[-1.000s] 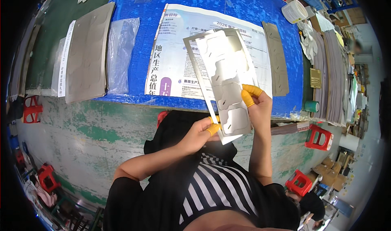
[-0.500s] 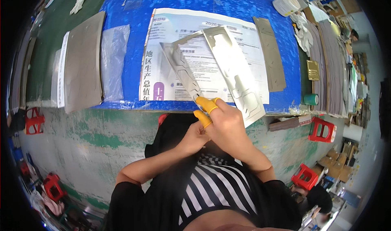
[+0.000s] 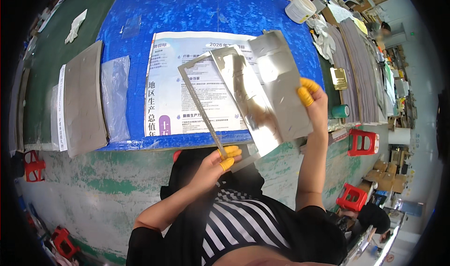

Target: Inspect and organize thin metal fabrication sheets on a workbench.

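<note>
My left hand (image 3: 213, 167), with yellow finger cots, is closed on the lower left corner of a thin, shiny metal frame (image 3: 251, 107). The frame stands tilted over a printed paper sheet (image 3: 165, 73) at the front of the blue table. My right hand (image 3: 315, 101), also in yellow finger cots, pinches the right edge of a grey flat sheet (image 3: 291, 97). This sheet leans beside the frame's right side, and the frame overlaps its left edge. Whether the two touch I cannot tell.
Left of the paper lie a clear plastic bag (image 3: 116, 99) and a stack of grey sheets (image 3: 85, 102). A white tub (image 3: 300, 9), a green roll (image 3: 340, 111) and tall stacks of sheets (image 3: 358, 73) line the right. Red stools (image 3: 363, 142) stand on the floor.
My right hand has left the metal frame and moved right to the grey sheet, which is now shifted left and raised. My left hand has taken the frame's lower corner. The view has shifted.
</note>
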### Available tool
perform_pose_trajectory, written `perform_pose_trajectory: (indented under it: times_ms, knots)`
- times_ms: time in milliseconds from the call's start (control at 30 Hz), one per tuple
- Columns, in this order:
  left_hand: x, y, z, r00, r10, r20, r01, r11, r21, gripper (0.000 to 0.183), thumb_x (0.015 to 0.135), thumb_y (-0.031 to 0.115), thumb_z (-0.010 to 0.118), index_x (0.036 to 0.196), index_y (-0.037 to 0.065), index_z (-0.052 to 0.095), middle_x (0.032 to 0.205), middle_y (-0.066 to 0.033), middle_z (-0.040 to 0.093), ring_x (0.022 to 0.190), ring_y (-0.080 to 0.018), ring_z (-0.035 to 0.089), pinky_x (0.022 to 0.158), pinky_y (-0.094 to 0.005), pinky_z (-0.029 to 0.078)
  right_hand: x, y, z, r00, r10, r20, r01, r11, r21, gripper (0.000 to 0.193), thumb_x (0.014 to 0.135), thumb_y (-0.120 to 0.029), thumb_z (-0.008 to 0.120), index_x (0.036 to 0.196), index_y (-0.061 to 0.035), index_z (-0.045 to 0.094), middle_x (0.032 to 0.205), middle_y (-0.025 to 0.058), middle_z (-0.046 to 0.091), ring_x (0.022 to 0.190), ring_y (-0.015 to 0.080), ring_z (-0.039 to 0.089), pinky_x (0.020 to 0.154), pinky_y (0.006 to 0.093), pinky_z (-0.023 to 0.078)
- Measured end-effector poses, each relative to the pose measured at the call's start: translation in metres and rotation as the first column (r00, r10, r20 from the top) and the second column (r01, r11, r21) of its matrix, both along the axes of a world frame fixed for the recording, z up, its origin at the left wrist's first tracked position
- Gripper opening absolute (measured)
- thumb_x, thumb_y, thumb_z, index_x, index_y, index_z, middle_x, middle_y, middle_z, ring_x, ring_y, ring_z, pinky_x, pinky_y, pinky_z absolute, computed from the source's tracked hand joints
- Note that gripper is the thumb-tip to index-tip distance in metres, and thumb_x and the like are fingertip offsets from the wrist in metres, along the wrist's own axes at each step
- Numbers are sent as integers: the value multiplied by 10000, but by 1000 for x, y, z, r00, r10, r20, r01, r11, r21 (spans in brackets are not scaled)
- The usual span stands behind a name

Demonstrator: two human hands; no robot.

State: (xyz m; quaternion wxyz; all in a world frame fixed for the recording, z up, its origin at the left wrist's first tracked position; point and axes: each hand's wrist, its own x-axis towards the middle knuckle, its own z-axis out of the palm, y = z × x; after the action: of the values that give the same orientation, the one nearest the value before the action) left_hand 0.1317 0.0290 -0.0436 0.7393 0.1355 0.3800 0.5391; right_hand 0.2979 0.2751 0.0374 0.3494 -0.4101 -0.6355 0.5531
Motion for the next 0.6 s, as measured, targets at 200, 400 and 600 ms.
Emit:
perform_pose_trajectory:
  times_ms: [200, 400, 600]
  knots:
    - [8, 6, -3, 973, -89, 212, 91, 996, 2, 358, 924, 131, 389, 1239, -37, 368, 1223, -159, 458, 1088, -281, 503, 890, -337, 456, 19, 97, -29, 996, -21, -89, 19, 1000, -24, 258, 803, -78, 616, 1041, 11, 568, 878, 38, 612, 741, 76, 566, 658, 178, 451]
    - [1, 8, 14, 968, -118, 221, 120, 993, 6, 364, 913, 116, 403, 1228, -62, 371, 1193, -180, 472, 1063, -288, 523, 855, -317, 479, 24, 111, -41, 890, -103, 444, 6, 976, 216, 297, 740, -140, 684, 994, -7, 603, 836, 49, 615, 726, 105, 573, 630, 219, 451]
    - [-14, 3, 30, 918, -90, 386, 71, 996, 63, 378, 898, 104, 424, 1232, -63, 368, 1159, -192, 494, 1029, -312, 543, 765, -312, 523, -14, 71, -10, 682, -399, 613, -177, 723, 668, 266, 667, -196, 727, 880, -59, 645, 795, 66, 592, 640, 146, 543, 558, 267, 431]
